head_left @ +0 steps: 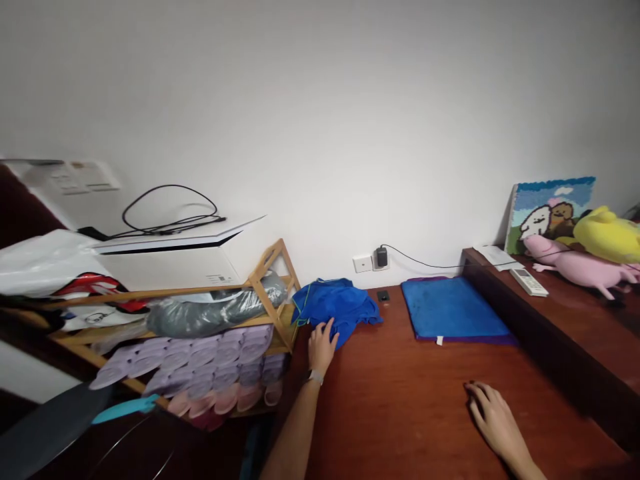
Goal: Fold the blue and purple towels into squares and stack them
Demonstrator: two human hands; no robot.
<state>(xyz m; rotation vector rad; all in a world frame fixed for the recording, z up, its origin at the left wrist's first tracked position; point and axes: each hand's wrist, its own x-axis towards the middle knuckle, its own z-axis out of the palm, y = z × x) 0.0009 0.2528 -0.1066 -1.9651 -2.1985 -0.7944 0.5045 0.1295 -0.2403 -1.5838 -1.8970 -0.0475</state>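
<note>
A crumpled blue cloth (340, 303) with a thin light-green edging lies at the back left of the brown wooden desk (395, 407). My left hand (323, 343), with a band on its wrist, reaches to the cloth's near edge. Its fingers are stretched and slightly apart, touching the fabric without a visible grip. My right hand (493, 413) rests low over the desk's right part, fingers extended and holding nothing. Farther back, between the two hands and the wall, a flat folded blue cloth (455, 308) with a white tag lies over a purple layer.
Left of the desk, a wooden rack (273, 287) holds a white box (175, 260), a plastic-wrapped grey bundle (215, 313) and several purple and pink slippers. On the raised right ledge are a remote control (529, 283), a pink plush toy (575, 261) and a picture (545, 207). A charger (381, 256) trails a cable.
</note>
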